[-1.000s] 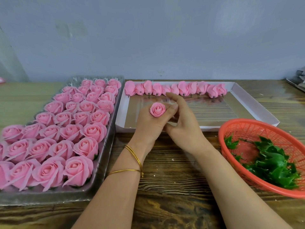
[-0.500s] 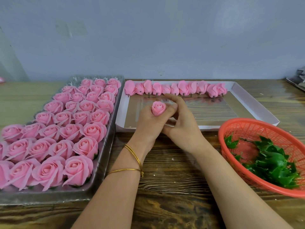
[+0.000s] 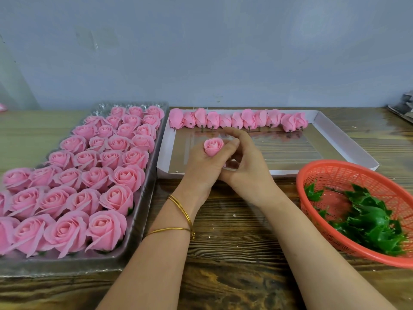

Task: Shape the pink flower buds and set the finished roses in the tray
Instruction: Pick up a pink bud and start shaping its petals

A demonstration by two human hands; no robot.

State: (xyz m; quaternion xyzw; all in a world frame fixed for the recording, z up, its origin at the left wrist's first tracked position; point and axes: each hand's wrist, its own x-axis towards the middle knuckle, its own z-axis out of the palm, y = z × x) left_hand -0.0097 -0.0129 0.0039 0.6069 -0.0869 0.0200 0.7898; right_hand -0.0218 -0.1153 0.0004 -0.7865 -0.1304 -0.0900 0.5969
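A small pink bud (image 3: 213, 146) stands upright in my left hand (image 3: 201, 166), whose fingers curl round its base above the white box's near edge. My right hand (image 3: 245, 162) is pressed against the left one, its thumb and fingers touching the bud's right side and lower part. A row of several unshaped pink buds (image 3: 237, 120) lies along the far side of the shallow white box (image 3: 348, 142). On the left, a clear plastic tray (image 3: 143, 198) holds several rows of finished open pink roses (image 3: 111, 175).
An orange mesh basket (image 3: 335, 171) with several green leaf calyxes (image 3: 368, 222) sits at the right on the wooden table (image 3: 234, 253). A grey wall rises behind. Some grey stuff shows at the far right edge.
The bud has tipped from facing me to standing more upright, and its petals look tighter. Both hands stayed in about the same spot, with the right fingers shifting around the bud.
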